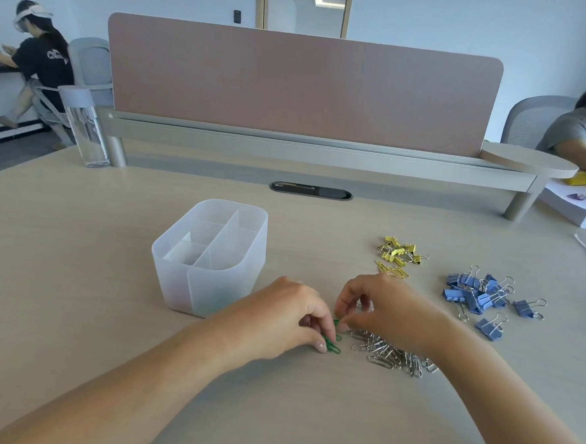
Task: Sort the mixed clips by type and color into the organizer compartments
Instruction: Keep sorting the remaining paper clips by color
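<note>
A translucent white organizer (178,276) with several compartments stands on the desk, left of centre. My left hand (280,319) pinches green paper clips (332,347) against the desk just right of the organizer. My right hand (384,308) pinches another green paper clip (337,322) right beside it. A heap of silver paper clips (391,355) lies under my right wrist. Yellow binder clips (399,253) and a few yellow paper clips (391,270) lie further back. Blue binder clips (482,295) are spread at the right.
A clear water bottle (86,130) stands at the back left by the pink divider (300,85) and its shelf. Papers (573,208) lie at the right edge. Two other people sit in the background, one at each side.
</note>
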